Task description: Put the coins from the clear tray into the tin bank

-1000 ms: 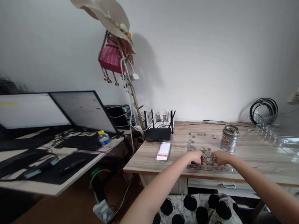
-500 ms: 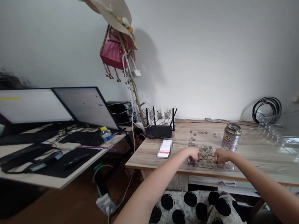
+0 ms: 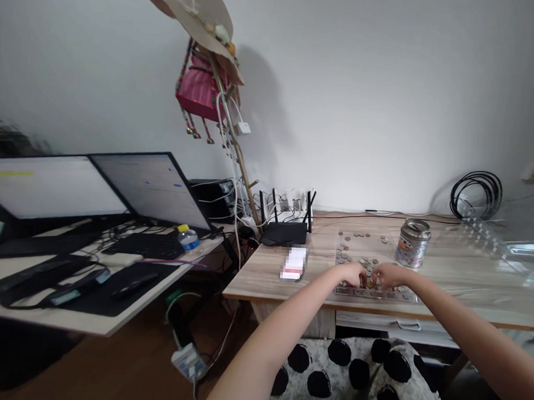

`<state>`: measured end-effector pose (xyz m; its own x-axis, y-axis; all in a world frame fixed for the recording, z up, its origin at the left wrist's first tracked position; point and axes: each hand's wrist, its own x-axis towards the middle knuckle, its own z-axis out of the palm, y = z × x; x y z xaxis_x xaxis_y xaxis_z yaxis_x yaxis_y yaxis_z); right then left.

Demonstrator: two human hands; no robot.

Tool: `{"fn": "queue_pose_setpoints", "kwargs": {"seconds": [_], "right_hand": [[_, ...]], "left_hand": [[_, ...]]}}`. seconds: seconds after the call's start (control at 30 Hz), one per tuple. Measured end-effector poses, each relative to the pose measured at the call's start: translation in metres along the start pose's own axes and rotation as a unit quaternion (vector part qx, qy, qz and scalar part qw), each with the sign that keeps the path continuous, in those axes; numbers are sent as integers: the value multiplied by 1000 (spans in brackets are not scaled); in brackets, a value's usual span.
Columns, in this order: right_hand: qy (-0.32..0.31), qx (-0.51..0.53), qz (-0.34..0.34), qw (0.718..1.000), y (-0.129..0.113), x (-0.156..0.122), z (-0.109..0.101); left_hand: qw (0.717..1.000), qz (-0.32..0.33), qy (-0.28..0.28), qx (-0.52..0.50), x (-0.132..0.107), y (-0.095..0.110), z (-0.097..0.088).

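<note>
Coins (image 3: 366,265) flat in tray (image 3: 343,238) — left hand (image 3: 351,275), right hand (image 3: 387,275) curled over them

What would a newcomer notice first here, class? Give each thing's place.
Two bare hands, the left hand and right hand, meet over scattered coins on a clear tray near the front edge of the wooden desk. A silver tin stands by the tray's far right corner. Up left, a floppy hat and pink bag hang on a stand.
</note>
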<state>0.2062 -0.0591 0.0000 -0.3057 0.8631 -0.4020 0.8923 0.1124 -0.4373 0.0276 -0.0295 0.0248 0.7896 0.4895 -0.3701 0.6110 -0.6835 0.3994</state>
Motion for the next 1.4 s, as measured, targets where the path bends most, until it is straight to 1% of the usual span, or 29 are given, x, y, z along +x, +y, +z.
{"fn": "queue_pose_setpoints", "kwargs": {"seconds": [0.1, 0.2, 0.4, 0.53, 0.63, 0.7, 0.73, 0.77, 0.8, 0.83, 0.87, 0.9, 0.93, 0.97, 1.03, 1.13, 1.2, 1.3, 1.33, 1.4], "right_hand": [[-21, -10, 16, 1000, 3, -2, 0], [-30, -13, 23, 999, 6, -4, -3], [-54, 2, 35, 998, 11, -6, -10], [-62, 42, 31, 997, 15, -7, -10], [-43, 82, 16, 996, 17, -6, -13], [-2, 115, -9, 993, 16, -4, -20], [26, 133, -24, 990, 15, -2, -24], [54, 151, -38, 986, 14, 0, -29], [81, 169, -52, 981, 11, 2, -34], [104, 187, -65, 975, 8, 5, -40], [124, 203, -77, 968, 5, 8, -45], [140, 218, -87, 962, 1, 12, -49], [153, 232, -95, 956, -4, 15, -53], [165, 244, -103, 950, -8, 19, -57], [183, 263, -116, 940, -16, 28, -64], [192, 280, -134, 931, -23, 40, -74], [187, 282, -145, 930, -25, 49, -81], [170, 271, -154, 935, -24, 61, -88], [164, 265, -154, 938, -23, 64, -89], [161, 251, -153, 942, -23, 71, -89]], "left_hand": [[999, -9, -1, 36, 2, -1, -1], [999, -27, -8, 34, 2, -4, -2], [997, -65, -43, -15, 4, -6, -3], [991, -79, -68, -85, 3, -9, -6], [982, -73, -75, -154, 2, -13, -7], [977, -65, -66, -194, 4, -16, -7], [967, -61, -49, -242, 7, -18, -7], [943, -60, -23, -326, 11, -20, -7], [902, -58, 8, -428, 16, -22, -6], [841, -56, 37, -536, 21, -23, -6], [772, -53, 63, -630, 27, -25, -7], [721, -49, 80, -686, 33, -26, -8], [693, -43, 90, -714, 38, -26, -10], [679, -39, 98, -727, 43, -27, -12], [659, -32, 103, -744, 50, -27, -17], [639, -25, 95, -763, 58, -29, -28], [620, -24, 61, -782, 62, -32, -36], [572, -14, -11, -820, 70, -39, -46], [559, -8, -23, -829, 72, -42, -48], [546, -1, -31, -837, 76, -48, -49]]}}
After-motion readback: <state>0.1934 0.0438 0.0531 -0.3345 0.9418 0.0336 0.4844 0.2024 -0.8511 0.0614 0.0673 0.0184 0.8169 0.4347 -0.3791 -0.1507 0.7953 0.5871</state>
